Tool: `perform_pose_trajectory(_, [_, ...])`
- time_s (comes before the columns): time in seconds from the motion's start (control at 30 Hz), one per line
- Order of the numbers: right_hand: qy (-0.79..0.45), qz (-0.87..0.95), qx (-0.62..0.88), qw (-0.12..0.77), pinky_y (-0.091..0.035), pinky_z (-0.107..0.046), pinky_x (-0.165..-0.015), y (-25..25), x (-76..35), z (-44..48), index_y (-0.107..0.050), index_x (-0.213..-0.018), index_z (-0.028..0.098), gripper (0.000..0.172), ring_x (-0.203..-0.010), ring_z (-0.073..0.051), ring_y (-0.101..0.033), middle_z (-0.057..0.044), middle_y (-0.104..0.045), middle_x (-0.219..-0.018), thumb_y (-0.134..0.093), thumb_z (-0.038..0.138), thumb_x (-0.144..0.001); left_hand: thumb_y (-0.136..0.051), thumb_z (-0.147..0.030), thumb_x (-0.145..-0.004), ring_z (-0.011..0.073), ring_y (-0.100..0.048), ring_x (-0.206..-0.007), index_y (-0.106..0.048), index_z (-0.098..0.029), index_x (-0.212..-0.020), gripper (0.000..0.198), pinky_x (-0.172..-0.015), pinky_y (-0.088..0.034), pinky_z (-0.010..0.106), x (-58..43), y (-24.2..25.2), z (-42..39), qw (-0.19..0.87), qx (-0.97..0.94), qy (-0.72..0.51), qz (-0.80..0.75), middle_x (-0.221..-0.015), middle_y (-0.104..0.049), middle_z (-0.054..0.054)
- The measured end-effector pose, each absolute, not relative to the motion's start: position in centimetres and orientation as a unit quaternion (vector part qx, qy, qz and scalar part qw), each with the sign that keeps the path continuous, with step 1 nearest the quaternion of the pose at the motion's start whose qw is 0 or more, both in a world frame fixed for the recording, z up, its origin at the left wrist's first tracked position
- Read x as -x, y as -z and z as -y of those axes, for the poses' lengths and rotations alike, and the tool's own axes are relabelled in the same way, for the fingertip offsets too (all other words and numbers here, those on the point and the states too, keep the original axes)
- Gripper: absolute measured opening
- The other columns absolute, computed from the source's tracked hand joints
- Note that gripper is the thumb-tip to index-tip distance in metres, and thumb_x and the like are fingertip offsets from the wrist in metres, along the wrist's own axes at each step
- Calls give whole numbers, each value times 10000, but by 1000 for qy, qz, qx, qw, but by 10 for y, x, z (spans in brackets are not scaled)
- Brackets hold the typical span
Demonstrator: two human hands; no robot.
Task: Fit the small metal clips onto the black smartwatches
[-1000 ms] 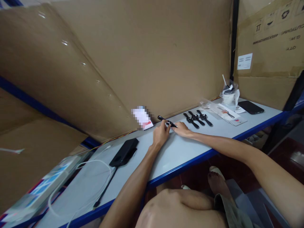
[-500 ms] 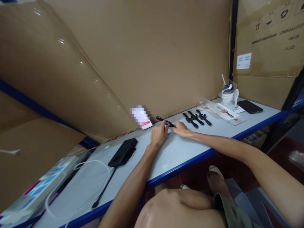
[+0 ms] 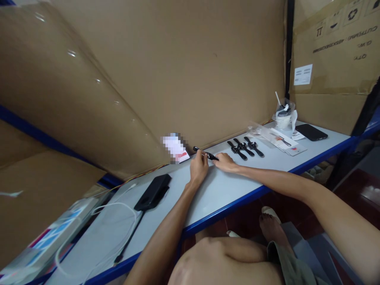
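A black wristwatch (image 3: pixel 204 153) with its strap laid out lies on the grey-blue shelf (image 3: pixel 213 190) near the cardboard back wall. My left hand (image 3: pixel 198 168) has its fingers curled onto the watch's middle and left part. My right hand (image 3: pixel 225 162) pinches the strap's right end against the shelf. Both hands touch the same watch.
Three more black watches (image 3: pixel 245 147) lie in a row to the right, then clear plastic bags with cards (image 3: pixel 279 139), a bagged cup (image 3: pixel 284 114) and a black phone (image 3: pixel 311 132). To the left lie a black power bank (image 3: pixel 152 192) with cables and a flat box (image 3: pixel 50 237).
Both hands stay on the watch; they and the watch have shifted very slightly left. The camera has tilted a little.
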State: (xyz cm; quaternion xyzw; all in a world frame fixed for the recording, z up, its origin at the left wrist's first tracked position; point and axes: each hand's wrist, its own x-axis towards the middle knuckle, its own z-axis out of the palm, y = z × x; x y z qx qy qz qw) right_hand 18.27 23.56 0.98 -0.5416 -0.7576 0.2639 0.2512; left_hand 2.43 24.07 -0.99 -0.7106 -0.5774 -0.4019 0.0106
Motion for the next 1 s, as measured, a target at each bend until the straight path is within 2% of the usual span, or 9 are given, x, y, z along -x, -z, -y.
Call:
perform_pose_trajectory(0.2, [-283, 747, 540, 265, -472, -269, -778, -9, -182, -237, -758, -1121, 134, 323, -1056, -274, -694, -156, -750, -1187, -539, 320, -974, -521, -339, -985, 195, -569, -598, -580, -220, -1048, 147, -586, -292, 265, -24, 5, -236, 47, 741, 327, 585, -667, -617, -1])
perform_pose_trajectory(0.3, [-295, 746, 532, 272, -461, -266, -745, -9, -183, -238, -770, -1074, 149, 283, -1001, -260, -697, -131, -769, -1114, -567, 303, -950, -493, -348, -1006, 202, -589, -620, -607, -218, -1056, 180, -592, -285, 271, -21, 3, -236, 73, 741, 300, 595, -709, -655, 22])
perform_pose_trajectory(0.43, [-313, 738, 525, 287, -439, -266, -675, -13, -186, -239, -785, -997, 158, 279, -897, -237, -683, -106, -781, -984, -548, 301, -964, -527, -360, -996, 211, -610, -656, -602, -227, -1184, 242, -594, -282, 271, -15, 2, -236, 88, 762, 269, 582, -745, -676, 25])
perform_pose_trajectory(0.67, [-320, 733, 527, 287, -387, -237, -633, -14, -188, -241, -782, -970, 134, 281, -848, -212, -666, -85, -765, -928, -559, 305, -955, -513, -371, -1001, 213, -622, -670, -559, -224, -1281, 319, -606, -313, 274, -14, 4, -238, 82, 756, 278, 587, -762, -681, 21])
perform_pose_trajectory(0.87, [-295, 750, 527, 270, -438, -240, -717, -11, -185, -242, -784, -1048, 166, 289, -952, -244, -695, -107, -772, -1042, -563, 334, -964, -508, -384, -1009, 228, -627, -701, -600, -231, -1225, 280, -615, -296, 282, -14, 1, -235, 106, 761, 237, 595, -789, -698, 48])
perform_pose_trajectory(1.0, [-271, 758, 536, 255, -450, -249, -742, -9, -183, -239, -776, -1063, 162, 284, -995, -260, -701, -122, -771, -1077, -570, 329, -960, -463, -377, -1025, 230, -609, -674, -643, -227, -1047, 236, -604, -259, 293, -14, 0, -234, 120, 756, 227, 603, -779, -689, 71])
